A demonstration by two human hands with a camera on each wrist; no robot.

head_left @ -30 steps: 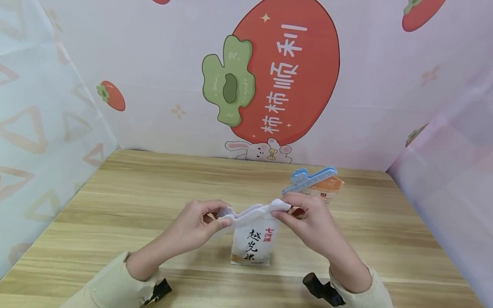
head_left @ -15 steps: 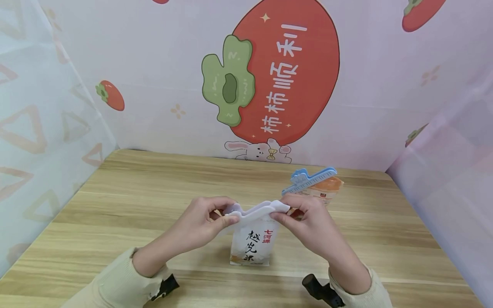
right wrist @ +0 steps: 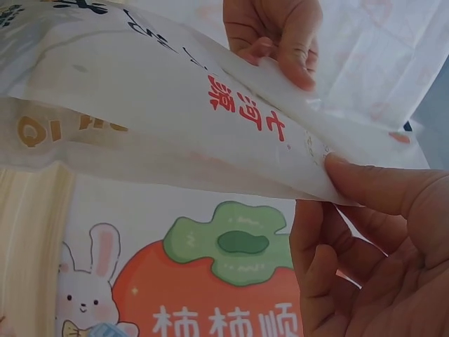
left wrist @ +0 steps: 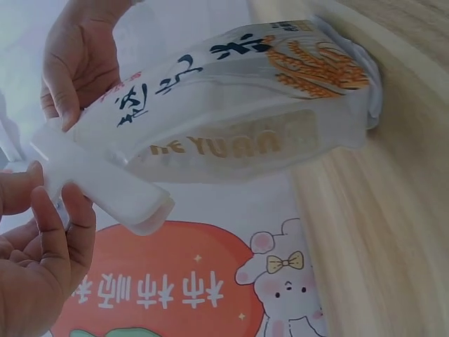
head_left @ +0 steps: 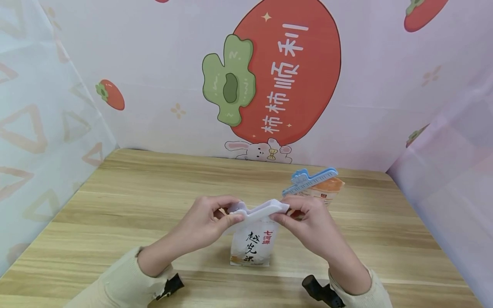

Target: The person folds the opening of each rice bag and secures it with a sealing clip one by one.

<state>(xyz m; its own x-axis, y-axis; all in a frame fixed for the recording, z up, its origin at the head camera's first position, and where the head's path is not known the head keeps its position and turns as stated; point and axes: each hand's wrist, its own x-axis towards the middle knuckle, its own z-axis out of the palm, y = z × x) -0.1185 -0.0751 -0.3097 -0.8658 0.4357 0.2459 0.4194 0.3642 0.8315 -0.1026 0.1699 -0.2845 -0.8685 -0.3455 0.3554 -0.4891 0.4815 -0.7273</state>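
A white rice bag with black and red lettering stands on the wooden table. Along its top lies a white sealing clip, its two bars still apart in the head view. My left hand pinches the clip's left end between thumb and fingers; the left wrist view shows the clip slanting across the bag's mouth. At the bag's upper right corner, my right hand pinches the bag, its thumb on the front face in the right wrist view. The right fingertips are partly hidden behind the bag.
Behind my right hand stands an orange-topped bag with a blue clip across its top. The wooden table ends at a printed backdrop, with fabric walls on both sides.
My left hand has shifted a little to the right, and the white clip has slid with it along the bag's top. The right hand has stayed nearly in place.
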